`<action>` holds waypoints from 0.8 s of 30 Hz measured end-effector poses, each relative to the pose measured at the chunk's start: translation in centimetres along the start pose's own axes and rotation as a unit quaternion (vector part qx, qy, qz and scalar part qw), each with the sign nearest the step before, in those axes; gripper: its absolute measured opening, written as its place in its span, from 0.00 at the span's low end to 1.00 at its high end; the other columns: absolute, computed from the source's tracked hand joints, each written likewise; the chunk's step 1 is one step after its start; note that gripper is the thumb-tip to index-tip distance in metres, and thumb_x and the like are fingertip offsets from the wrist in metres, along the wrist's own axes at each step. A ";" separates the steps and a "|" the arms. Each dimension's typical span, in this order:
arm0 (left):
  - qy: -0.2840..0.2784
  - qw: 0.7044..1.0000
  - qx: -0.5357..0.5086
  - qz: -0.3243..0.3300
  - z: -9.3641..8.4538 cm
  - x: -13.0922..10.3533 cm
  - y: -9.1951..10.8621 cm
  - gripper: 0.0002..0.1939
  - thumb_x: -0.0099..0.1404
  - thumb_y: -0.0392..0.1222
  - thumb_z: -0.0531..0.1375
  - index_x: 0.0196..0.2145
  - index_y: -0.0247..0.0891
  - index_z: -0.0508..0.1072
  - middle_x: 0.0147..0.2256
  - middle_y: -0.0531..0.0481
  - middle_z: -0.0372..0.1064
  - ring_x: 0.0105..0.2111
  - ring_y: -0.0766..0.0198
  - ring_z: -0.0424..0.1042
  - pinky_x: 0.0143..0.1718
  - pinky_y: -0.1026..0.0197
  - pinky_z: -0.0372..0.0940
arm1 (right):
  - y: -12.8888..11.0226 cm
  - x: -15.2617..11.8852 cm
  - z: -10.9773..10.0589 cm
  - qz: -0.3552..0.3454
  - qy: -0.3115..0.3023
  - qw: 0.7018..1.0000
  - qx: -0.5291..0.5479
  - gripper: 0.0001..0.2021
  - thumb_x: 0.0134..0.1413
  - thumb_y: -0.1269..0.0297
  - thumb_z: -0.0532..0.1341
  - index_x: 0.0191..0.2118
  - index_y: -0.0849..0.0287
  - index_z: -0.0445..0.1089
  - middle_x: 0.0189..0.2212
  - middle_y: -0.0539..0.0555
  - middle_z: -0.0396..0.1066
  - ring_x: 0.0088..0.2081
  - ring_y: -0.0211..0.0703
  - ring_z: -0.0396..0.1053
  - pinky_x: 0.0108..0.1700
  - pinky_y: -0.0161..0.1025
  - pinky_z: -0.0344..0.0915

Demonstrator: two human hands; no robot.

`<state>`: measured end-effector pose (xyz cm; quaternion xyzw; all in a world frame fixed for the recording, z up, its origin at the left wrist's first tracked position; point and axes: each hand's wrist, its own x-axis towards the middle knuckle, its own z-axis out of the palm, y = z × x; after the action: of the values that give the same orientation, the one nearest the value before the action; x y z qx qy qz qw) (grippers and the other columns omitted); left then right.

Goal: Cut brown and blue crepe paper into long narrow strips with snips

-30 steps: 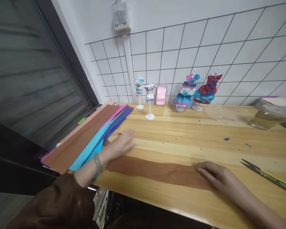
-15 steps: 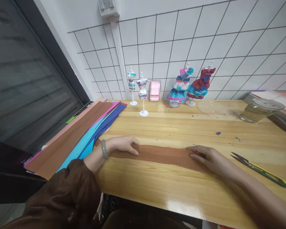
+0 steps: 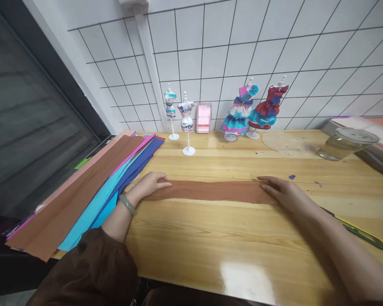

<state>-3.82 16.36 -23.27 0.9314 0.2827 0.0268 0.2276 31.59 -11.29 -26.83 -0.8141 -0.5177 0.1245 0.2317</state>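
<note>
A long strip of brown crepe paper (image 3: 210,191) stretches flat across the wooden table in front of me. At its left end, my left hand (image 3: 151,185) is closed on the strip, thumb and fingers at the upper edge. My right hand (image 3: 282,191) grips the other end, thumb and forefinger near the top edge, the other fingers tucked out of sight. Right of it lies a pair of thread snips (image 3: 360,231) with yellow-green handles, its tip partly hidden behind my right forearm.
Stacked coloured crepe paper (image 3: 92,182) lies at the left. Two small bare-looking mannequins (image 3: 187,123) and two dressed ones, one in a pink-blue dress (image 3: 239,112) and one in a red-blue dress (image 3: 268,106), stand by the gridded wall. A lidded plastic cup (image 3: 341,146) is at right.
Both hands have moved the strip away from me, and it now lies straighter. My left hand has shifted left, toward the strip's end; my right forearm now covers the snips' tip.
</note>
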 end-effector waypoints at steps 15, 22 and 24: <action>0.099 0.977 0.172 0.081 0.8 0.0 0.2 0.41 0.53 0.64 0.56 0.59 0.41 0.53 0.48 0.41 0.64 0.48 0.50 0.63 0.47 0.52 0.57 | 0.9 0.0 1.1 -0.058 0.025 0.979 -0.192 0.23 0.60 0.53 0.44 0.58 0.51 0.57 0.49 0.58 0.67 0.46 0.52 0.69 0.42 0.45 0.66; 0.037 0.962 0.100 0.253 3.6 -0.4 5.6 0.39 0.57 0.64 0.50 0.59 0.36 0.53 0.57 0.41 0.56 0.57 0.54 0.51 0.56 0.54 0.48 | 1.2 -0.1 1.3 -0.070 0.029 0.972 -0.220 0.23 0.60 0.55 0.44 0.59 0.51 0.55 0.47 0.57 0.68 0.43 0.51 0.69 0.39 0.43 0.67; -0.020 0.958 0.106 0.264 4.8 -0.4 6.1 0.43 0.56 0.67 0.48 0.60 0.34 0.50 0.60 0.40 0.48 0.61 0.53 0.43 0.59 0.53 0.44 | 1.1 -0.3 0.9 -0.068 0.034 0.971 -0.229 0.23 0.60 0.55 0.44 0.59 0.52 0.56 0.46 0.58 0.69 0.42 0.51 0.70 0.38 0.43 0.67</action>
<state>-0.14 9.71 -24.83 0.9921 0.0235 0.0371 0.1178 31.95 -11.69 -28.16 -0.8124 -0.5781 -0.0405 0.0646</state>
